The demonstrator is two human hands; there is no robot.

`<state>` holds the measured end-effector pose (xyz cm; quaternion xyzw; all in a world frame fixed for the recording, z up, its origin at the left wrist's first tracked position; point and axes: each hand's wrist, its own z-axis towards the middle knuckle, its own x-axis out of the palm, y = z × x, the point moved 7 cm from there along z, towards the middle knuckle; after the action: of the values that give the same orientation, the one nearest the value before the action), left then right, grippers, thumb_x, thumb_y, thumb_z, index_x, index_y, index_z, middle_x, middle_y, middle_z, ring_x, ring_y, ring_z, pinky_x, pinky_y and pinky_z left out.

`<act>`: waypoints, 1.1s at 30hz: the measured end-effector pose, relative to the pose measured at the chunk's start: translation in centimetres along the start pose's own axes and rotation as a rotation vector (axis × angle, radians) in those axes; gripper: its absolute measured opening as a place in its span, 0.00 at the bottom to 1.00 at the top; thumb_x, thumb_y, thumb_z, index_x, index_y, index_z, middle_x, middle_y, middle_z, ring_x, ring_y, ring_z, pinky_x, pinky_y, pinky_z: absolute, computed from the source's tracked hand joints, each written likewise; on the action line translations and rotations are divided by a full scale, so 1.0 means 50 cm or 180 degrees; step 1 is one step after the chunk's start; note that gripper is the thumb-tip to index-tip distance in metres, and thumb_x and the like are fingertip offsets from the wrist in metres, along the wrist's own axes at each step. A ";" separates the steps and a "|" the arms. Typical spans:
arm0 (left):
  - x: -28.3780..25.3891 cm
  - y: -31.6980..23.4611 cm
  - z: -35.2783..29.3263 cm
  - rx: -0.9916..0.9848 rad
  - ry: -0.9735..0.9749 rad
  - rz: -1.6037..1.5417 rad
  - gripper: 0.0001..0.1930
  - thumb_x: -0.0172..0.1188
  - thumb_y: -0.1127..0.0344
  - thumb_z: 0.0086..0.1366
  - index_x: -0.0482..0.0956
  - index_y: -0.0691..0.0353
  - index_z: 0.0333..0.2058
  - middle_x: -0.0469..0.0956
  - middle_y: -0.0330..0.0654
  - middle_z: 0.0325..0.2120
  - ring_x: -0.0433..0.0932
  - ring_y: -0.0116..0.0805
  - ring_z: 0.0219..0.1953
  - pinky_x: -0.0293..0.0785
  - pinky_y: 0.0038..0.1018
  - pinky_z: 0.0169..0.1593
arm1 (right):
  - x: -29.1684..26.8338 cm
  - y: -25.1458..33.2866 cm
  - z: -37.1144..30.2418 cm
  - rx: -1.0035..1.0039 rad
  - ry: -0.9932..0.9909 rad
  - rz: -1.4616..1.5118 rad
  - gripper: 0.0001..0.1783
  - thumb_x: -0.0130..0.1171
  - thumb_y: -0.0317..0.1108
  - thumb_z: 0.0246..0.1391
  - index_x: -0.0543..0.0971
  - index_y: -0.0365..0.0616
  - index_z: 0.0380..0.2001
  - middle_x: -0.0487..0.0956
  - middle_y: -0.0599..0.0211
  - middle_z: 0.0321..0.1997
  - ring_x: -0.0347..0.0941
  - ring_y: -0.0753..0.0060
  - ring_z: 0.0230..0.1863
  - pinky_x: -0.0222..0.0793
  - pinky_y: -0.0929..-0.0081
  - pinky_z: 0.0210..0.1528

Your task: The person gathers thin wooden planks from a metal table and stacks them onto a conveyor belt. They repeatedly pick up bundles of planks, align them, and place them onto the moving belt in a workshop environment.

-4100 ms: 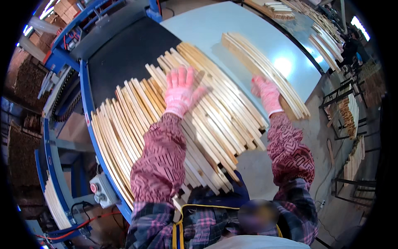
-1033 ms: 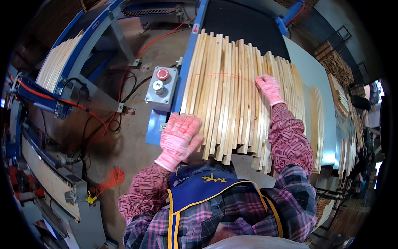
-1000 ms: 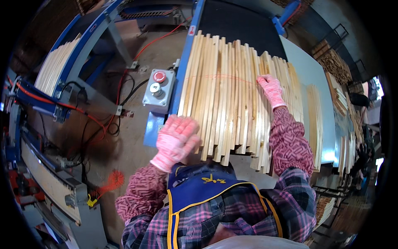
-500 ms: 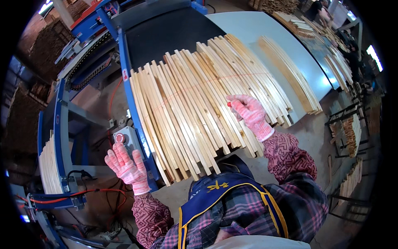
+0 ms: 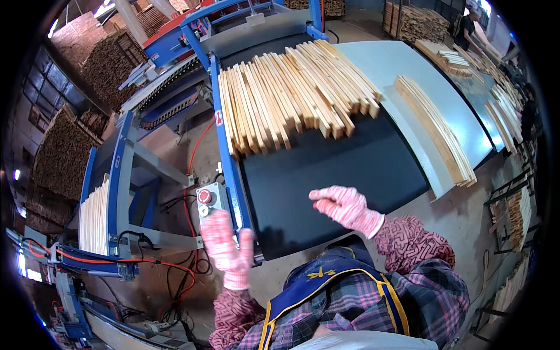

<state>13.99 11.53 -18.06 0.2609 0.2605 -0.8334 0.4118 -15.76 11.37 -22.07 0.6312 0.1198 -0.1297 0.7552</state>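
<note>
My left hand (image 5: 228,248), in a pink-and-white knit glove, is raised beside the control box (image 5: 220,195) with its red button. It is slightly blurred, fingers stretched and thumb apart, holding nothing. Gloved alike, my right hand (image 5: 350,210) hovers above the near part of the black conveyor belt (image 5: 326,169). Thumb and forefinger pinch a small red stub (image 5: 315,205), of which only the tip shows. Beyond both hands, a row of pale wooden strips (image 5: 291,93) lies side by side on the belt, near ends uneven, touched by neither hand.
A blue frame rail (image 5: 228,163) borders the belt on the left. To the right, a pale sheet-topped table (image 5: 379,64) carries a few more strips (image 5: 434,128). Red hose (image 5: 146,268) and black cables run at lower left. Another person (image 5: 466,29) stands at far right.
The strips have moved away from me, exposing black belt at the near end. My left hand has shifted right and down; my right hand is lower in view, off the strips, keeping the red stub.
</note>
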 end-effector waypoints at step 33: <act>0.070 0.254 -0.172 -0.1268 0.0253 -0.0103 0.10 0.76 0.64 0.46 0.85 0.53 0.28 0.81 0.42 0.34 0.77 0.47 0.48 0.71 0.42 0.58 | 0.267 -0.034 -0.184 0.1209 0.1215 0.1279 0.30 0.55 0.35 0.67 0.64 0.44 0.69 0.80 0.72 0.35 0.71 0.84 0.31 0.73 0.82 0.38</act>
<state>24.50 8.52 -29.39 0.2027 0.4405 -0.7609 0.4312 -3.97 19.56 -29.83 0.7846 0.1059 0.1224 0.5985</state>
